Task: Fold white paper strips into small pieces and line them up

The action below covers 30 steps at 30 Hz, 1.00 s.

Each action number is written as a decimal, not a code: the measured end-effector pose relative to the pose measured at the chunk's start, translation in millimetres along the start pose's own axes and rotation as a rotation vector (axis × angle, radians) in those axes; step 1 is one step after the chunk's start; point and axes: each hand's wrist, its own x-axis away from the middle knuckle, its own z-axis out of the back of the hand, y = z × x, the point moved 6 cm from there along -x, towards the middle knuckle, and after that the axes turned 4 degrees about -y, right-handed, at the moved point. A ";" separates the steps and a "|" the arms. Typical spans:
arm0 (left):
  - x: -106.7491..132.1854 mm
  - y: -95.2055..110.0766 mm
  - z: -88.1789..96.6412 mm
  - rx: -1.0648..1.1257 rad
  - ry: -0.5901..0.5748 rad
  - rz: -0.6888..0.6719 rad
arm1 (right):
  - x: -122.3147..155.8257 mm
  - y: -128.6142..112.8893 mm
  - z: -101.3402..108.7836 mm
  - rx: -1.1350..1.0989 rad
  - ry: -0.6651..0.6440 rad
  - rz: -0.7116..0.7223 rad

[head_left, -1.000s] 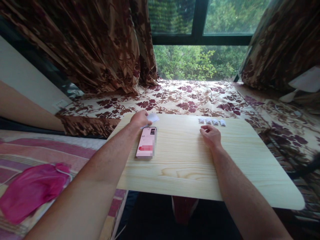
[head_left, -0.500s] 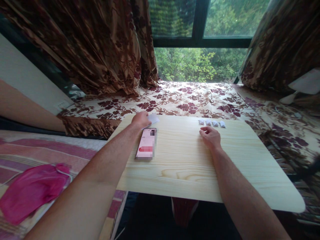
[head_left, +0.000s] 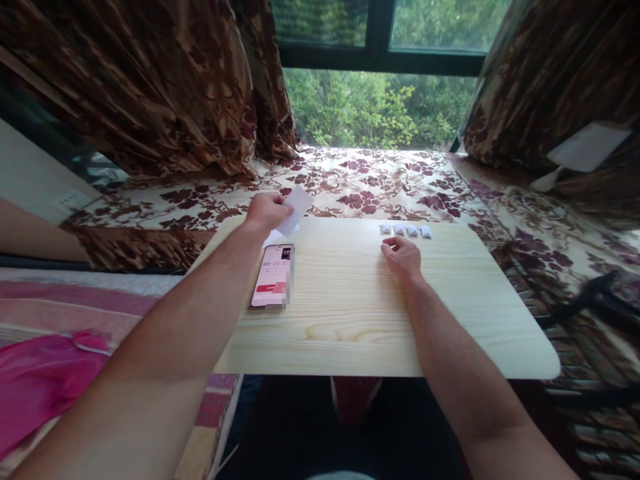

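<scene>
A sheet of white paper (head_left: 299,205) is pinched in my left hand (head_left: 269,215), lifted above the far left of the light wooden table (head_left: 350,300). More white paper (head_left: 273,237) lies on the tabletop under that hand. Just nearer to me rests a phone (head_left: 271,277) with a lit pink screen showing digits; part of it is pixelated. My right hand (head_left: 403,256) rests on the table, its fingers curled with thumb and forefinger close together. Whether anything is between them I cannot make out. Right beyond it, several small folded white paper pieces (head_left: 399,230) stand in a row.
Behind the table is a ledge with a floral cloth (head_left: 360,180), below a window and brown curtains (head_left: 190,87). A white lamp (head_left: 590,147) stands at the right. On the left, a pink cloth bag (head_left: 45,380) lies on a striped bed. A dark chair (head_left: 595,293) is at the right.
My left hand has raised the sheet of paper off the table, uncovering more paper below it. My right hand stays near the folded pieces. The view has shifted slightly.
</scene>
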 end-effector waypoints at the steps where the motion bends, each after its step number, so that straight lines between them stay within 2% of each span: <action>1: 8.8 2.8 -11.1 0.175 -0.012 0.038 | -0.2 0.2 -0.1 -0.004 -0.002 -0.008; 4: 46.8 12.4 -55.0 0.314 -0.067 0.059 | 0.1 -0.5 -0.3 -0.039 -0.013 -0.002; 6: 78.9 10.5 -91.2 0.501 -0.155 0.139 | 1.3 -0.7 0.5 -0.074 -0.004 0.003; 8: 109.4 8.5 -122.9 0.592 -0.249 0.191 | 2.8 -0.6 2.2 -0.121 0.021 0.007; 11: 138.2 7.9 -149.6 0.630 -0.319 0.182 | 4.1 -0.4 3.1 -0.214 0.035 0.013; 15: 144.6 8.5 -154.0 0.666 -0.292 0.097 | 4.1 -3.0 0.8 -0.493 -0.014 0.005; 18: 144.7 8.9 -153.2 0.648 -0.295 0.036 | 6.8 -12.7 -6.5 -0.694 -0.153 0.011; 21: 148.3 10.4 -154.6 0.625 -0.317 -0.007 | 12.4 -23.3 -10.6 -0.744 -0.226 0.028; 24: 150.0 10.7 -155.4 0.622 -0.332 -0.008 | 17.8 -27.6 -10.9 -0.749 -0.214 0.003; 30: 142.3 7.1 -144.7 0.735 -0.226 0.018 | 27.8 -36.2 -13.5 -0.743 -0.331 -0.001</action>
